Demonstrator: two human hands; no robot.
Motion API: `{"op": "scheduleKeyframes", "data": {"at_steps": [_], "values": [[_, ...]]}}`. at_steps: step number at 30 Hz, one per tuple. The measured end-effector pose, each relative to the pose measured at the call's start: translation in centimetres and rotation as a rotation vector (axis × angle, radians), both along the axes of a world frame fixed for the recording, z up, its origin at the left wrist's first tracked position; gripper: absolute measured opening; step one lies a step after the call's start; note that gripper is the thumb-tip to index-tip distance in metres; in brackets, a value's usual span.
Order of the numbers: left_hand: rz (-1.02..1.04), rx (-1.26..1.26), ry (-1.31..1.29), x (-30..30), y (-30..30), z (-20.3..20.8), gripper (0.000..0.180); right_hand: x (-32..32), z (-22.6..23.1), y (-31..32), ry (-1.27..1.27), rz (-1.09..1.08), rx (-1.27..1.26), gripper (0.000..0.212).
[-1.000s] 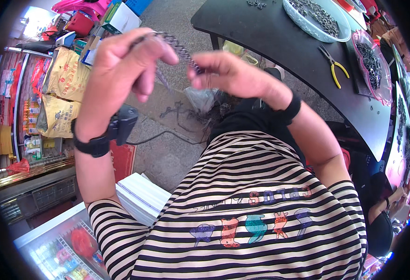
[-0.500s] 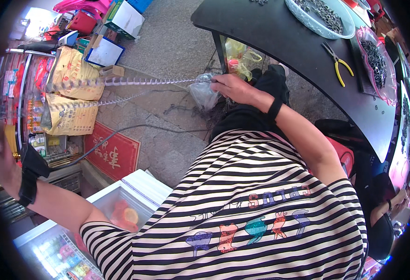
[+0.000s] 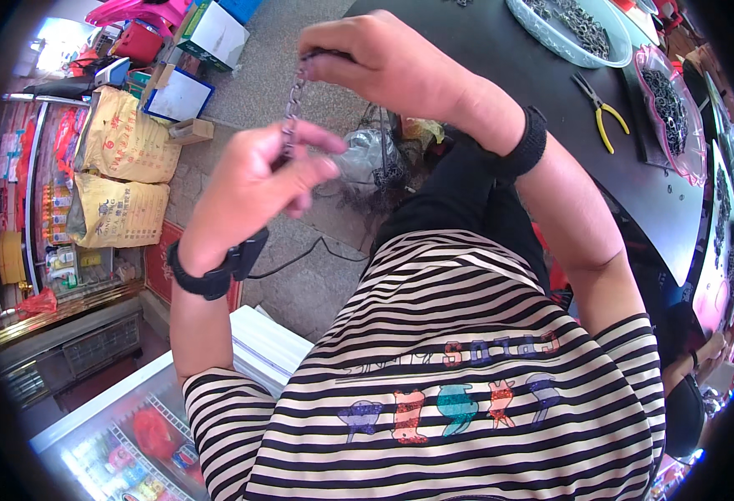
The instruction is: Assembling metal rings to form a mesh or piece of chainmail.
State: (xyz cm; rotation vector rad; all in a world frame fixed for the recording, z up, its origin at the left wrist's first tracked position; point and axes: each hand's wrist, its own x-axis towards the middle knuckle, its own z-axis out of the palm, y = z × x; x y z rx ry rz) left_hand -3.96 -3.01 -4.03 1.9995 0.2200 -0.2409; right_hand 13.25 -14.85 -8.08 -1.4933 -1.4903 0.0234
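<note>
A metal link chain (image 3: pixel 292 104) runs nearly upright between my two hands. My right hand (image 3: pixel 384 71) is raised at the upper middle, its fingers closed round the chain's upper end. Below it and to the left, my left hand (image 3: pixel 250 179) has the chain passing into its curled fingers, with the thumb held out to the side. The rest of the chain is hidden behind my hands. Both wrists wear black bands.
On the black table (image 3: pixel 459 50) at right are yellow-handled pliers (image 3: pixel 602 113), a clear tub of metal links (image 3: pixel 572 54) and a pink-rimmed tray of dark links (image 3: pixel 666 108). Yellow sacks (image 3: pixel 125 213) stand left. A glass-topped freezer (image 3: pixel 154 392) is at lower left.
My left hand has come from the far left toward the middle. My right hand has risen. The chain, earlier stretched sideways in two long strands, now shows as a short upright length.
</note>
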Motion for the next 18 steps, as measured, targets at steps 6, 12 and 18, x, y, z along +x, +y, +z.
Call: {"op": "scheduleKeyframes", "data": {"at_steps": [6,12,18], "values": [[0.087,0.066,-0.305,0.1,1.7,2.4,0.038,-2.5,-5.0,-0.4,0.546,0.366,-0.121,0.021],[0.623,-0.038,-0.818,-0.9,1.8,8.9,0.031,-2.4,-16.7,-1.4,0.335,0.254,-0.290,0.017],[0.316,0.535,-0.932,-6.2,8.1,12.9,0.048,-2.5,-18.1,-1.5,0.388,0.206,-0.475,0.024]]}}
